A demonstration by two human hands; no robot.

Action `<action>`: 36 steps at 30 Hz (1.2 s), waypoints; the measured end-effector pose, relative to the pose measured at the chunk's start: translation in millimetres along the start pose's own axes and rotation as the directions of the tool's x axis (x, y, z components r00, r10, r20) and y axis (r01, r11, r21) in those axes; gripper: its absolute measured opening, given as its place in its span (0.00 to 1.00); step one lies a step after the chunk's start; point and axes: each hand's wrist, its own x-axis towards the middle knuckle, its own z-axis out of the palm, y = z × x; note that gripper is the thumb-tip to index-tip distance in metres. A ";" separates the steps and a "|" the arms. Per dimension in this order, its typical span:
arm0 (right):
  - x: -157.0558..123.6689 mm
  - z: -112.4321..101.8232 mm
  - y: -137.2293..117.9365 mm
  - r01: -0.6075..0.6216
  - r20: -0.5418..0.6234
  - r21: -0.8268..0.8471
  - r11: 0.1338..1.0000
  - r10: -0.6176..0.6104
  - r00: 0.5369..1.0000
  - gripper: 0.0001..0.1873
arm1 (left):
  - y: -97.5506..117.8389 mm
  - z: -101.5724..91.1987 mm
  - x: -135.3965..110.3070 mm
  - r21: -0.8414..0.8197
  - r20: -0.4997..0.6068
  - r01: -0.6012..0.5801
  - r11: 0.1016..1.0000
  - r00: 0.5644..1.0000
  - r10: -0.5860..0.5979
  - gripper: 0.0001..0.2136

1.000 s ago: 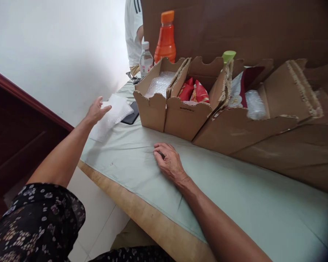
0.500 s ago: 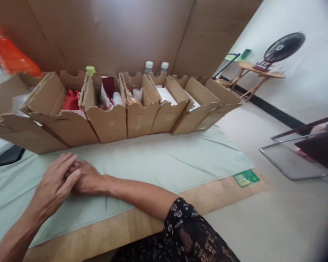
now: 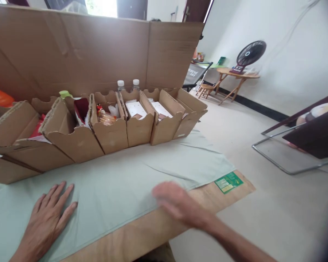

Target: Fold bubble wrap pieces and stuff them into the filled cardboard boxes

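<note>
My left hand (image 3: pixel 47 218) lies flat on the pale green cloth (image 3: pixel 120 182), fingers spread, holding nothing. My right hand (image 3: pixel 177 203) hovers over the cloth's near edge, smeared by motion, so its fingers are unclear. Behind both hands runs a row of open cardboard boxes (image 3: pixel 109 125). The boxes hold red packets (image 3: pixel 38 127), snack packs (image 3: pixel 105 114) and white cards (image 3: pixel 135 108).
A tall cardboard sheet (image 3: pixel 98 54) stands behind the boxes, with two clear bottles (image 3: pixel 128 85) against it. A green sticker (image 3: pixel 228 181) marks the wooden table corner. To the right are open floor, a metal-framed chair (image 3: pixel 297 153), a small wooden table and a fan (image 3: pixel 250 54).
The view has swung right and up. My hands, which were together on the cloth, have parted: the left stays flat at the left, the right has moved to the right.
</note>
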 end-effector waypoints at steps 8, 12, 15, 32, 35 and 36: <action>104.5 -181.5 117.0 -0.382 -0.410 -0.652 0.655 0.120 0.904 0.30 | -0.8 0.3 2.9 -0.046 -0.013 0.011 0.999 1.000 -0.011 0.33; 131.8 -194.2 137.8 -0.340 -0.281 -0.746 0.573 0.193 0.940 0.12 | -3.1 0.7 3.9 -0.064 -0.013 0.029 0.998 0.999 -0.030 0.33; 123.9 -195.3 135.8 -0.312 -0.257 -0.770 0.557 0.177 0.950 0.11 | -5.4 1.9 3.4 -0.056 -0.005 0.029 0.998 1.000 -0.030 0.34; 81.9 -203.9 92.1 -0.251 -0.188 -0.814 0.523 0.172 0.967 0.13 | 1.7 -1.9 3.0 0.029 -0.007 0.016 0.999 1.000 -0.015 0.33; 80.2 -203.9 96.8 -0.255 -0.161 -0.823 0.508 0.222 0.962 0.13 | 1.4 -0.6 1.9 0.040 -0.020 0.012 0.999 1.000 -0.011 0.33; 79.1 -202.6 99.4 -0.253 -0.161 -0.825 0.506 0.219 0.962 0.13 | 1.4 -0.5 1.7 0.043 -0.018 0.006 0.999 1.000 -0.005 0.33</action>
